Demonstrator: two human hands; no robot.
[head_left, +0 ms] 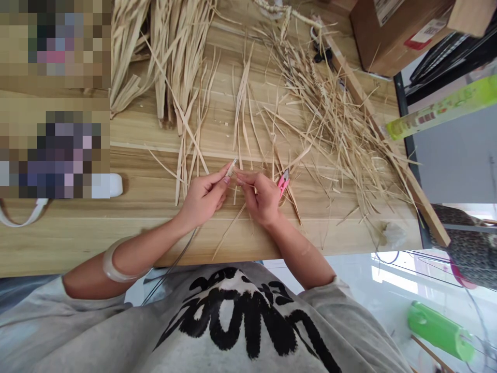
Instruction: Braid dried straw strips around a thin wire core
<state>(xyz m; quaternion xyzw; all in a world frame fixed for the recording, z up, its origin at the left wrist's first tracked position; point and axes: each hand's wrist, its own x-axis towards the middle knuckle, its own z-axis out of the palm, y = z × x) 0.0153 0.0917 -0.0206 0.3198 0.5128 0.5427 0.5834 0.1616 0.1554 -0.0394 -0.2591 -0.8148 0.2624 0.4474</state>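
Observation:
Over the front part of the wooden table (147, 228), my left hand (205, 197) pinches thin wire whose tip is wrapped in pale straw (231, 169). Grey wires (180, 256) trail from below this hand over the table edge towards my lap. My right hand (263, 199) is closed close beside it, thumb and forefinger pinching a narrow straw strip at the wrapped tip. Just right of my right hand lie pink-handled pliers (284, 181), partly hidden behind it. Loose straw strips (241, 103) lie on the table beyond both hands.
Thick straw bundles (174, 57) lie at the back left, and a tangled straw heap (326, 103) covers the right. A wooden strip (419, 202) runs along the right edge, near a cardboard box (399, 36). A green cylinder (438, 329) rests on the floor.

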